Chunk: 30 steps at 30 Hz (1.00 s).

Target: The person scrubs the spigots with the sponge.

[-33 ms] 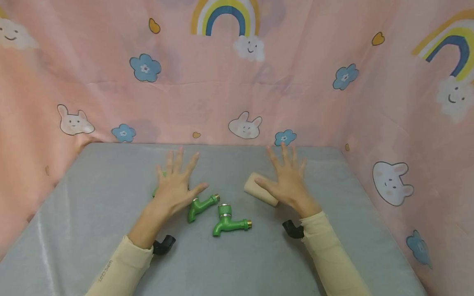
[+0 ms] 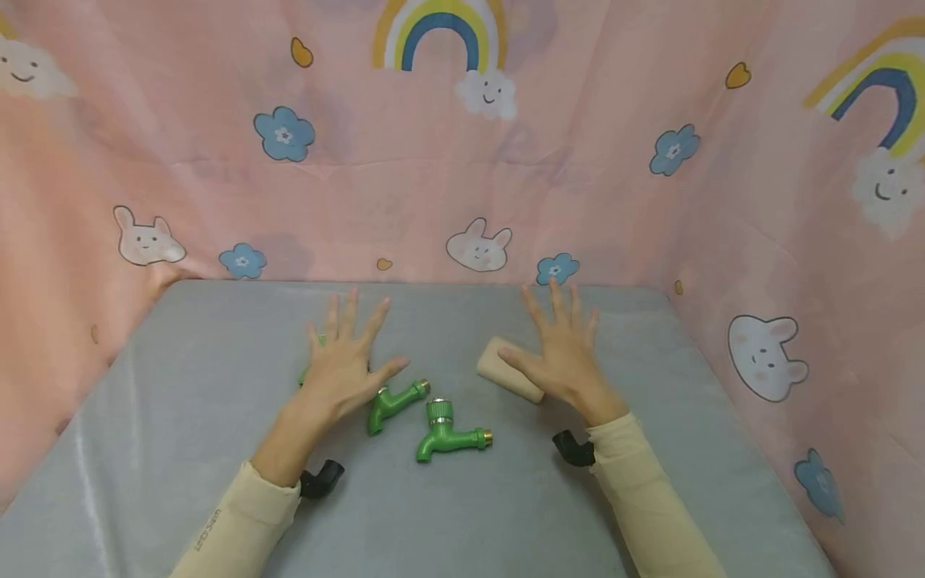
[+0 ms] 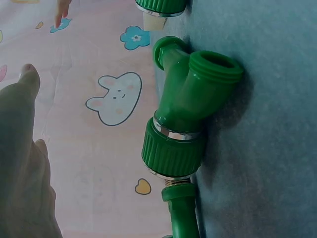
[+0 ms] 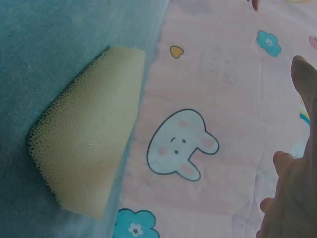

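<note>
Fingers spread, the left hand point(image 2: 340, 369) hovers over the green taps at the left, holding nothing. One green tap point(image 2: 393, 404) shows beside its thumb; another tap point(image 2: 444, 433) lies nearer the front, brass end to the right. More green shows behind the left hand's fingers, mostly hidden. In the left wrist view a green tap point(image 3: 183, 99) lies close by, clear of the hand point(image 3: 25, 168). The right hand point(image 2: 567, 361), also spread and empty, is above a cream foam block point(image 2: 509, 371), partly covering it. The right wrist view shows the block point(image 4: 94, 134) apart from the hand point(image 4: 294, 173).
A grey cloth-covered table point(image 2: 462, 514) lies beneath both hands. A pink patterned curtain point(image 2: 390, 193) stands along its back and sides. Black curved pieces stick out at the left wrist point(image 2: 322, 479) and the right wrist point(image 2: 573, 448).
</note>
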Available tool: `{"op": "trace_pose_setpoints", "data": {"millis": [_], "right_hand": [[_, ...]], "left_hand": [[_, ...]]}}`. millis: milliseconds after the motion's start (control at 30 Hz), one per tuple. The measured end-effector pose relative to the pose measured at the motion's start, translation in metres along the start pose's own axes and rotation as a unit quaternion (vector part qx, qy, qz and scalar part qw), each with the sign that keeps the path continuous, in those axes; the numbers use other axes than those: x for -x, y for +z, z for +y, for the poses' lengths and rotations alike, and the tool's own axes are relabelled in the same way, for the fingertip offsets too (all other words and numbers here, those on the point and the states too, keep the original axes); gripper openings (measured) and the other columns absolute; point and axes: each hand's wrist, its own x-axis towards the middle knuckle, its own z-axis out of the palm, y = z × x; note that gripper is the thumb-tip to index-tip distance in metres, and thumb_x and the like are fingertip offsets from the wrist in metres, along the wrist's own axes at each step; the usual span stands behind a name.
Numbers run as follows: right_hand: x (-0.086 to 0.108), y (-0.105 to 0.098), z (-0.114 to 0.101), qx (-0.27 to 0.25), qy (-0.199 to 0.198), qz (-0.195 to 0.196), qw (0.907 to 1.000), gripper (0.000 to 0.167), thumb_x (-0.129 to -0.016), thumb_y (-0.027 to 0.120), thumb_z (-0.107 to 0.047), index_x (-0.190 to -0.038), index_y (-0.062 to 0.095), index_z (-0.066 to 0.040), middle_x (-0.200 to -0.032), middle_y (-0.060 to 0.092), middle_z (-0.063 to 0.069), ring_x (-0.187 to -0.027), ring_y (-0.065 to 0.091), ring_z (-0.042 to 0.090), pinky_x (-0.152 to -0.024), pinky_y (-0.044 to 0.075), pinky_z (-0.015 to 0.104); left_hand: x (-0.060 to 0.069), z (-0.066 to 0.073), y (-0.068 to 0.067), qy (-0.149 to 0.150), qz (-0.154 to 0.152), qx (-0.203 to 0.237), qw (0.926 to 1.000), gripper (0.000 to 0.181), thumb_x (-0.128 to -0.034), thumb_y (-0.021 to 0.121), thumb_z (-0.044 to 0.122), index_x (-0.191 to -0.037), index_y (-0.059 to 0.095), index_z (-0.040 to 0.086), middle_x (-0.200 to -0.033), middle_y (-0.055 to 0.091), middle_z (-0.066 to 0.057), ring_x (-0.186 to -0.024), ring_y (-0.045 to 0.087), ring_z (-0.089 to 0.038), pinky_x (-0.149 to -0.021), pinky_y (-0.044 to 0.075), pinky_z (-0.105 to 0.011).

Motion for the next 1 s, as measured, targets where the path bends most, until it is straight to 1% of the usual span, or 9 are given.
{"op": "trace_pose_setpoints", "data": {"millis": [200, 300, 433, 533, 600, 700, 800, 933, 1000], "right_hand": [[0.003, 0.0, 0.0, -0.003, 0.004, -0.01, 0.9999, 0.095, -0.089, 0.055, -0.073, -0.162, 0.005, -0.039, -0.172, -0.01, 0.005, -0.156, -0.02, 0.037, -0.116, -0.007, 0.078], [0.002, 0.0, -0.001, -0.006, 0.006, -0.013, 0.9999, 0.095, -0.089, 0.055, -0.073, -0.162, 0.003, -0.04, -0.172, -0.011, 0.005, -0.156, -0.021, 0.037, -0.117, -0.007, 0.077], [0.002, 0.0, -0.002, -0.02, 0.003, -0.02, 0.9996, 0.097, -0.088, 0.058, -0.071, -0.162, 0.004, -0.039, -0.172, -0.011, 0.005, -0.156, -0.02, 0.037, -0.118, -0.007, 0.075], [0.001, 0.0, -0.002, -0.023, -0.003, -0.028, 0.9993, 0.099, -0.088, 0.06, -0.07, -0.163, 0.005, -0.036, -0.172, -0.011, 0.005, -0.156, -0.02, 0.037, -0.12, -0.004, 0.074], [0.0, 0.0, -0.002, -0.025, -0.006, -0.036, 0.999, 0.101, -0.087, 0.062, -0.069, -0.163, 0.006, -0.033, -0.172, -0.011, 0.005, -0.156, -0.019, 0.038, -0.12, -0.002, 0.074], [0.001, 0.0, -0.001, -0.027, -0.01, -0.059, 0.9978, 0.104, -0.086, 0.068, -0.064, -0.164, 0.007, -0.031, -0.172, -0.009, 0.008, -0.157, -0.015, 0.042, -0.12, 0.001, 0.075], [0.001, 0.003, 0.0, -0.017, -0.027, -0.08, 0.9962, 0.106, -0.084, 0.074, -0.058, -0.164, 0.011, -0.026, -0.171, 0.002, 0.017, -0.156, -0.002, 0.047, -0.119, 0.009, 0.075], [0.003, 0.009, 0.001, -0.004, -0.051, -0.103, 0.9934, 0.107, -0.081, 0.082, -0.048, -0.163, 0.019, -0.019, -0.166, 0.017, 0.025, -0.153, 0.014, 0.05, -0.118, 0.021, 0.074], [0.004, 0.012, 0.001, -0.012, -0.053, -0.119, 0.9914, 0.106, -0.081, 0.085, -0.041, -0.162, 0.021, -0.017, -0.166, 0.019, 0.026, -0.152, 0.017, 0.051, -0.118, 0.022, 0.073]], "left_hand": [[0.005, -0.001, -0.001, -0.006, -0.001, -0.001, 1.0, 0.088, -0.0959, 0.046, 0.07, -0.163, 0.002, 0.035, -0.171, -0.013, -0.013, -0.156, -0.014, -0.043, -0.116, 0.004, -0.08], [0.006, -0.001, -0.004, -0.009, -0.005, 0.003, 0.9999, 0.088, -0.0963, 0.047, 0.069, -0.163, 0.003, 0.033, -0.17, -0.015, -0.013, -0.156, -0.014, -0.043, -0.117, 0.004, -0.079], [0.007, 0.002, -0.006, 0.0, -0.015, 0.019, 0.9997, 0.09, -0.0959, 0.051, 0.067, -0.164, 0.004, 0.03, -0.17, -0.015, -0.014, -0.157, -0.012, -0.043, -0.118, 0.007, -0.077], [0.007, 0.006, -0.008, 0.019, -0.016, 0.036, 0.999, 0.091, -0.0951, 0.057, 0.063, -0.164, 0.008, 0.028, -0.171, -0.011, -0.017, -0.157, -0.007, -0.044, -0.119, 0.013, -0.075], [0.006, 0.009, -0.009, 0.034, -0.014, 0.053, 0.9979, 0.091, -0.0944, 0.062, 0.058, -0.164, 0.012, 0.027, -0.171, -0.005, -0.019, -0.157, -0.001, -0.045, -0.119, 0.018, -0.074], [0.007, 0.018, -0.011, 0.056, -0.018, 0.087, 0.9945, 0.089, -0.0918, 0.071, 0.051, -0.162, 0.021, 0.026, -0.17, 0.007, -0.021, -0.154, 0.013, -0.049, -0.114, 0.027, -0.074], [0.009, 0.028, -0.011, 0.071, -0.033, 0.12, 0.9896, 0.086, -0.0892, 0.077, 0.044, -0.159, 0.03, 0.022, -0.165, 0.023, -0.02, -0.147, 0.031, -0.048, -0.109, 0.038, -0.071], [0.013, 0.04, -0.006, 0.074, -0.085, 0.148, 0.9825, 0.081, -0.0888, 0.078, 0.039, -0.155, 0.04, 0.013, -0.155, 0.039, -0.017, -0.137, 0.049, -0.039, -0.105, 0.048, -0.059], [0.015, 0.045, -0.002, 0.072, -0.117, 0.153, 0.9786, 0.079, -0.0888, 0.078, 0.038, -0.153, 0.043, 0.009, -0.151, 0.045, -0.015, -0.128, 0.056, -0.034, -0.101, 0.052, -0.052]]}}
